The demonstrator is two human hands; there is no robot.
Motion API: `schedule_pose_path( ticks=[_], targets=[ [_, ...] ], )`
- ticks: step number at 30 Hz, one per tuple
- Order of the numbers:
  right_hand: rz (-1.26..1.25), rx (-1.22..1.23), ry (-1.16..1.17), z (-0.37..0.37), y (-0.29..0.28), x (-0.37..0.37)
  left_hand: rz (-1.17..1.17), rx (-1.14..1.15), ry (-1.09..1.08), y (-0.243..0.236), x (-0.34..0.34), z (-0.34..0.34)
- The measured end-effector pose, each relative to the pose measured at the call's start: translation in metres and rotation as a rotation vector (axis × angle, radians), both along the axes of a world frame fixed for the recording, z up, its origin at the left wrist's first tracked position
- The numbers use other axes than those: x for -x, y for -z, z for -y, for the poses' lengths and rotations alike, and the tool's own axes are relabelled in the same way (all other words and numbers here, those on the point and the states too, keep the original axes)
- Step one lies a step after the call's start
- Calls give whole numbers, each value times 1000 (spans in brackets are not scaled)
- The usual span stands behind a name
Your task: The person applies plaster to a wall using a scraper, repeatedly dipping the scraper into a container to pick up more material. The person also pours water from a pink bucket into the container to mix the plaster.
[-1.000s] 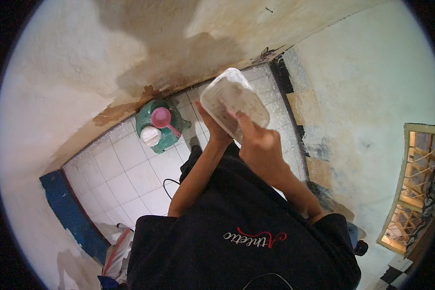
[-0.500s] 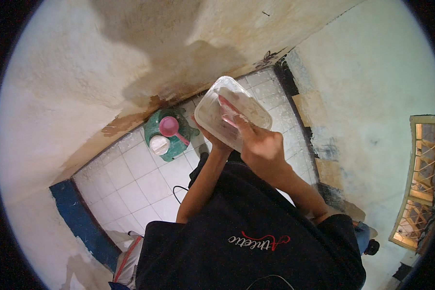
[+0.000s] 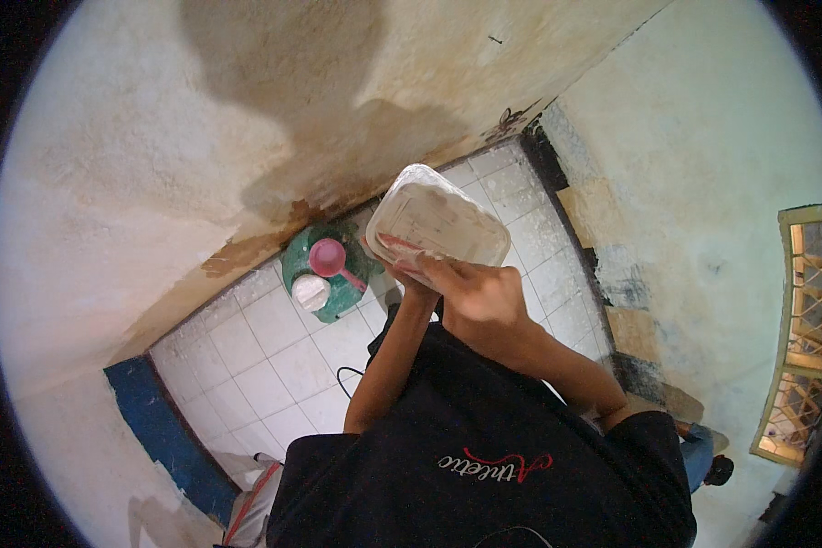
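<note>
My left hand (image 3: pixel 415 279) supports a shallow, whitish translucent plastic tub (image 3: pixel 470 212) from its near side, most of the fingers hidden under it. A smear of pale, wet-looking paste coats the tub's inside. My right hand (image 3: pixel 486 297) is closed on a red putty scraper (image 3: pixel 398 243), the index finger stretched along it. The scraper lies low inside the tub, near its left end. Its grip is mostly covered by my fingers.
Below on the white tiled floor (image 3: pixel 263 361) stands a green stool (image 3: pixel 338 297) bearing a pink dipper (image 3: pixel 327 258) and a round white container (image 3: pixel 310 292). A stained, patchy wall (image 3: pixel 301 137) rises ahead. Another person (image 3: pixel 700 458) is at lower right, near a barred window (image 3: pixel 799 329).
My right hand has drawn the scraper left and nearer, from the middle of the tub to its near left end. The tub has tilted slightly in my left hand.
</note>
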State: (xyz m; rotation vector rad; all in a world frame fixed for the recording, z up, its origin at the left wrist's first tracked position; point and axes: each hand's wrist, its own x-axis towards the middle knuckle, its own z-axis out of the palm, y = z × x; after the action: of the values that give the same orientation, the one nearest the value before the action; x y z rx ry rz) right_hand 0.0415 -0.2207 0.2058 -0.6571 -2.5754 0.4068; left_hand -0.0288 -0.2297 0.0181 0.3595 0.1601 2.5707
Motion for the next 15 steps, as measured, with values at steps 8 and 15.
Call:
schedule_pose_path(
  ticks=[8, 15],
  targets=[
    [103, -194, 80, 5, 8, 6, 249, 99, 545, 17, 6, -2],
    [6, 47, 6, -2, 1, -4, 262, 117, 533, 20, 18, -8]
  ],
)
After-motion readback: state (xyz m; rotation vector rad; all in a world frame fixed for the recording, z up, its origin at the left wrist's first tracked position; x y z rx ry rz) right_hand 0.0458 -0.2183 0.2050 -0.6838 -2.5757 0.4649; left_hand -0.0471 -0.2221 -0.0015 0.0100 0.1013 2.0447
